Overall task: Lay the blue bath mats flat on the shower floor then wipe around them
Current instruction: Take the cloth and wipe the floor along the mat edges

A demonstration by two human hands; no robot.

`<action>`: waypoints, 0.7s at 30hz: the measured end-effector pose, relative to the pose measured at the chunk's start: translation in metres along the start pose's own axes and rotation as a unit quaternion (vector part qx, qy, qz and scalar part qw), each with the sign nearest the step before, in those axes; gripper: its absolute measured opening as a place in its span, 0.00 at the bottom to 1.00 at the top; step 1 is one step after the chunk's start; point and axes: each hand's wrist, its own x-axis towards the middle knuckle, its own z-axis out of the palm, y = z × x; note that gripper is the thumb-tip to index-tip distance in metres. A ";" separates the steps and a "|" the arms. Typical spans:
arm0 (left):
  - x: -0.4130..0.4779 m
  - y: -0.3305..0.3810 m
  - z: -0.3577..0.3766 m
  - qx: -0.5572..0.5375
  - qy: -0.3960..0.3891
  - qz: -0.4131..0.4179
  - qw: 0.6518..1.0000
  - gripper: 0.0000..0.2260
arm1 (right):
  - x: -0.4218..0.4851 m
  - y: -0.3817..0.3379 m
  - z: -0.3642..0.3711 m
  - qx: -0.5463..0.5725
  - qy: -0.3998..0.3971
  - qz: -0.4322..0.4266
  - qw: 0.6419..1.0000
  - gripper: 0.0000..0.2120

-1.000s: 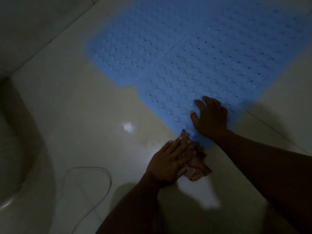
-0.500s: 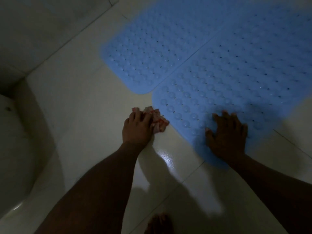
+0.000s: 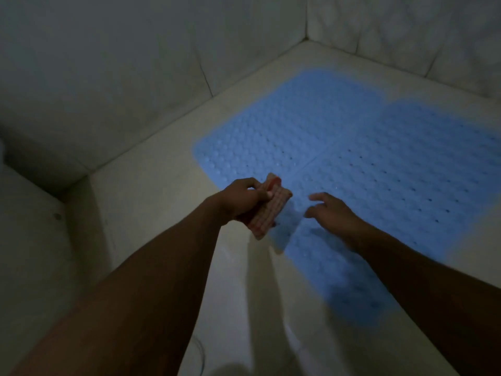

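Note:
Two blue bubbled bath mats lie flat side by side on the pale shower floor: the left mat (image 3: 287, 131) and the right mat (image 3: 406, 185). My left hand (image 3: 241, 198) is lifted above the floor and grips a pink checked cloth (image 3: 268, 213) near the left mat's near corner. Over the near part of the right mat hovers my right hand (image 3: 333, 213), fingers spread and holding nothing. The picture is dim and blurred.
Tiled walls (image 3: 135, 77) meet in a corner (image 3: 307, 36) beyond the mats. A white fixture (image 3: 27, 240) stands at the left. A thin white cord (image 3: 200, 354) lies on the floor (image 3: 162, 191) near the bottom edge.
My left hand has lifted the cloth off the floor, and my right hand has come up off the mat. The view has tilted up toward the wall corner.

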 end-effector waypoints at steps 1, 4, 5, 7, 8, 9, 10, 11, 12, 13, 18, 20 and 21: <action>-0.007 0.017 -0.005 -0.026 -0.024 -0.001 0.999 0.05 | -0.005 -0.023 0.000 0.060 -0.054 -0.002 0.997 0.19; -0.019 0.059 -0.022 -0.040 -0.057 0.029 0.997 0.06 | -0.014 -0.076 -0.008 0.123 -0.178 -0.045 0.975 0.14; -0.022 0.070 -0.028 -0.050 -0.060 0.042 0.996 0.06 | -0.015 -0.089 -0.011 0.126 -0.191 -0.062 0.971 0.12; -0.027 0.086 -0.038 -0.057 -0.038 0.069 0.995 0.09 | -0.017 -0.110 -0.020 0.125 -0.179 -0.082 0.972 0.09; -0.029 0.092 -0.043 -0.048 -0.013 0.083 0.995 0.10 | -0.019 -0.119 -0.025 0.122 -0.169 -0.092 0.974 0.07; -0.030 0.096 -0.048 -0.038 0.012 0.099 0.994 0.12 | -0.022 -0.127 -0.029 0.118 -0.157 -0.101 0.975 0.07; -0.032 0.099 -0.052 -0.029 0.035 0.113 0.993 0.12 | -0.024 -0.133 -0.034 0.121 -0.143 -0.109 0.976 0.06; -0.032 0.101 -0.057 -0.021 0.058 0.124 0.990 0.13 | -0.027 -0.139 -0.038 0.122 -0.128 -0.116 0.977 0.06; -0.033 0.103 -0.062 -0.014 0.082 0.131 0.988 0.13 | -0.028 -0.143 -0.043 0.125 -0.113 -0.122 0.978 0.06; -0.033 0.104 -0.066 -0.012 0.104 0.136 0.985 0.13 | -0.029 -0.146 -0.048 0.128 -0.098 -0.127 0.979 0.05; -0.037 0.112 -0.084 -0.001 0.167 0.138 0.976 0.10 | -0.028 -0.163 -0.078 0.201 -0.008 -0.125 0.972 0.09; -0.040 0.116 -0.086 -0.016 0.168 0.136 0.976 0.05 | -0.029 -0.171 -0.089 0.242 -0.008 -0.124 0.962 0.08; -0.042 0.119 -0.086 -0.028 0.170 0.138 0.975 0.05 | -0.030 -0.175 -0.094 0.246 -0.012 -0.123 0.961 0.07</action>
